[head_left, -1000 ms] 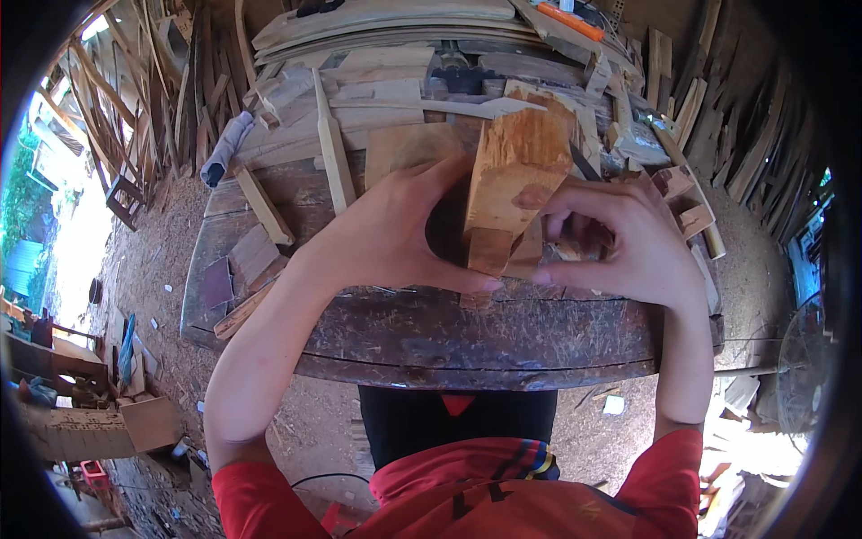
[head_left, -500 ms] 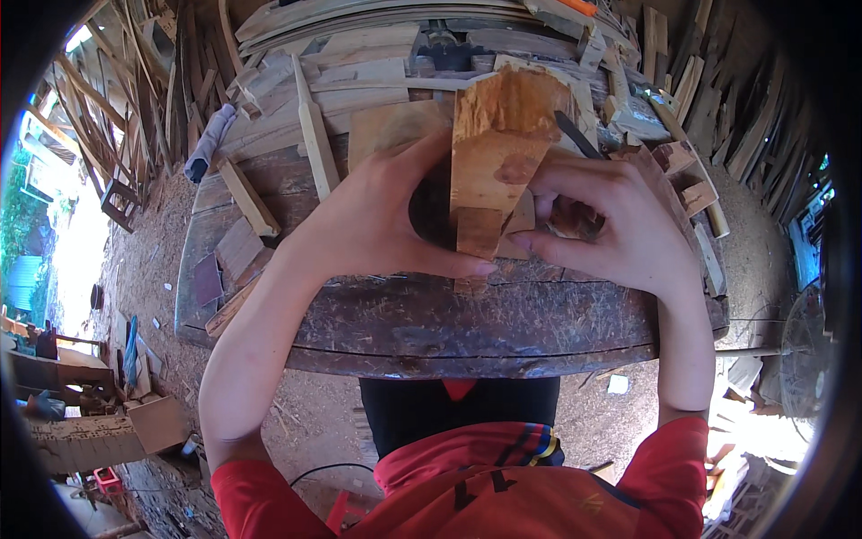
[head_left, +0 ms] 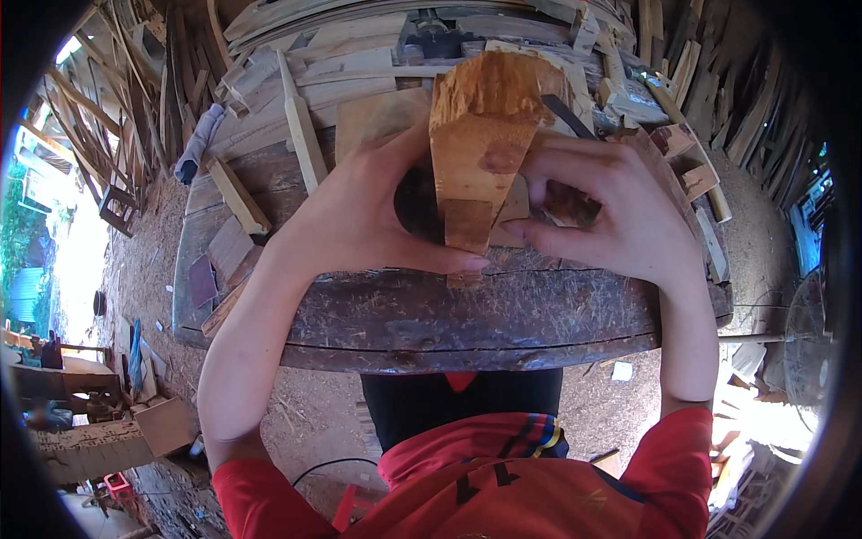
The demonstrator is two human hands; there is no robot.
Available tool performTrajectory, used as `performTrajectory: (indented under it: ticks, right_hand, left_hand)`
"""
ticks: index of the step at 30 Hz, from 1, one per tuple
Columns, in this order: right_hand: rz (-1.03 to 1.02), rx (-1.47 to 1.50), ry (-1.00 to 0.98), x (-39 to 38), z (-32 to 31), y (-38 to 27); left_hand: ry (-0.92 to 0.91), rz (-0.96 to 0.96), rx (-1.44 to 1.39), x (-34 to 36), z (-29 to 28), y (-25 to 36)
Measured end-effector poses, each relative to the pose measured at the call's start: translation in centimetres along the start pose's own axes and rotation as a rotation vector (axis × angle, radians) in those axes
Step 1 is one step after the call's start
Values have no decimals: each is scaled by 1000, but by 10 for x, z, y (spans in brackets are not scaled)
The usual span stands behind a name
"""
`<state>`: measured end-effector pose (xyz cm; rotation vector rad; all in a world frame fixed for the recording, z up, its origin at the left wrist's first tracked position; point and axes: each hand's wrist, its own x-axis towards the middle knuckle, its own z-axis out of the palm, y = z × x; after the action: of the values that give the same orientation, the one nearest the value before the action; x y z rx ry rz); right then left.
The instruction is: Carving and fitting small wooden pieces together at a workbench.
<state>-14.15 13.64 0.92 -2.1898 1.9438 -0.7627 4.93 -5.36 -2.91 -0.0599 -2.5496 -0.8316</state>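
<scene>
A thick block of light-brown wood (head_left: 476, 166) with a rough, splintered top face stands between my hands over the dark, worn workbench (head_left: 467, 328). Closed around its left side is my left hand (head_left: 368, 216), its thumb across the block's narrow lower part and its fingers mostly hidden behind. On the other side, my right hand (head_left: 620, 207) is curled with its fingertips against the block. A reddish-brown patch shows through the gap between its thumb and fingers; I cannot make out what it is. Past the right hand lies a dark, flat strip (head_left: 567, 117).
Wooden sticks (head_left: 305, 130) and offcuts lie on the bench's left side. Planks (head_left: 350, 40) are piled at the far side. At the right edge sit small blocks (head_left: 687, 157). A rolled cloth (head_left: 199, 144) rests at the far left; a fan (head_left: 808, 350) stands right.
The block has shifted slightly left and its top leans a little differently, with both hands still around it. The whole view has also moved slightly.
</scene>
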Motion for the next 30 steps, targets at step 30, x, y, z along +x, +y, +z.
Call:
performTrajectory:
  ticks: [30]
  right_hand:
    - [19,207,39,13,-8,-5]
  left_hand:
    - [-21,-121,-478,-4,-9,5]
